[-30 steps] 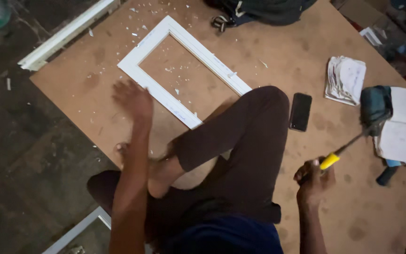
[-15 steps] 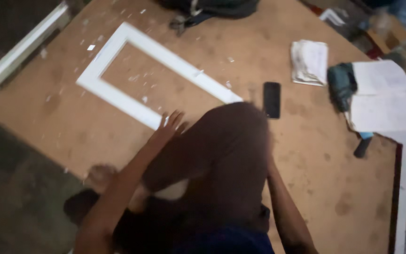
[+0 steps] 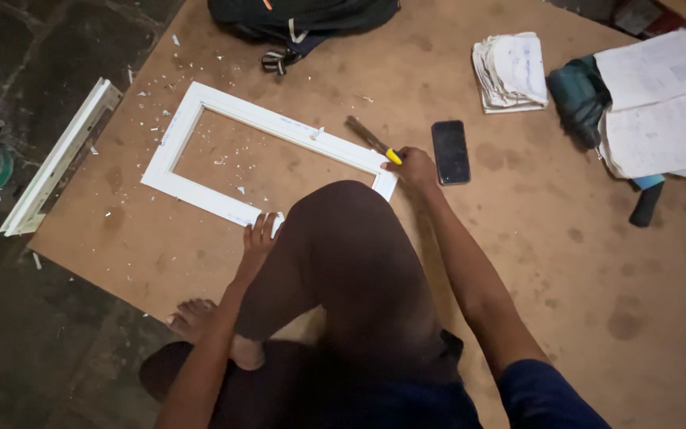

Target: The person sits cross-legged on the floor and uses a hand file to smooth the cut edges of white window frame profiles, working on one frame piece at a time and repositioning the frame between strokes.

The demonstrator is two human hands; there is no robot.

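A white rectangular frame lies flat on a brown board, with small white chips scattered in and around it. My left hand rests on the frame's near rail, fingers spread. At the frame's right corner my right hand grips a chisel with a yellow collar; its dark blade lies across the far rail. My raised knee hides the frame's near right corner.
A black phone lies just right of my right hand. Folded cloth, a teal power tool and papers sit at the far right. A dark bag is at the top. A white strip lies on the floor, left.
My right hand has brought the chisel from the right side of the board to the frame's right corner. My left hand has settled on the near rail.
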